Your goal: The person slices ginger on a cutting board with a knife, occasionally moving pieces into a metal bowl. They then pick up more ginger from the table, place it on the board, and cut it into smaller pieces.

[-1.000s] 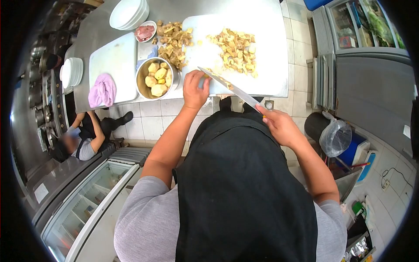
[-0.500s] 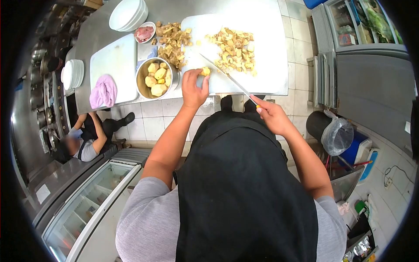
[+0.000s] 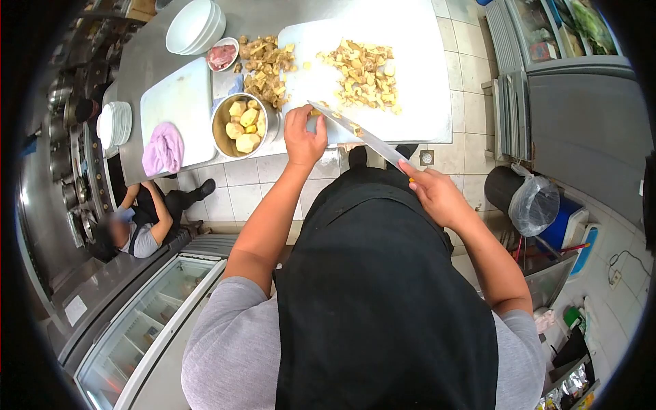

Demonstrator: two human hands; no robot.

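My right hand (image 3: 437, 195) is closed round the handle of a long kitchen knife (image 3: 372, 141). Its blade slants up and left over the front of a white cutting board (image 3: 424, 102), with yellowish bits stuck to it. At the blade's tip end, my left hand (image 3: 305, 139) pinches a piece of peeled potato (image 3: 315, 112), mostly hidden by fingers and blade. Cut yellow pieces (image 3: 365, 75) lie spread on the board beyond the knife. To the left, a metal pot (image 3: 217, 130) holds several peeled potatoes (image 3: 247, 142). Brownish peelings (image 3: 263, 55) are heaped at the board's left edge.
A second cutting board (image 3: 178, 92) carries a pink cloth (image 3: 162, 149). Behind the pot are a small dish of raw meat (image 3: 222, 57) and stacked white bowls (image 3: 195, 27). White plates (image 3: 116, 123) stand at the far left. A co-worker (image 3: 140, 232) is at the left, beyond the table corner.
The knife has moved slightly left and turned, showing more of its blade, now across the potato in my left hand. My right hand has shifted a little right and down. The view has shifted slightly.
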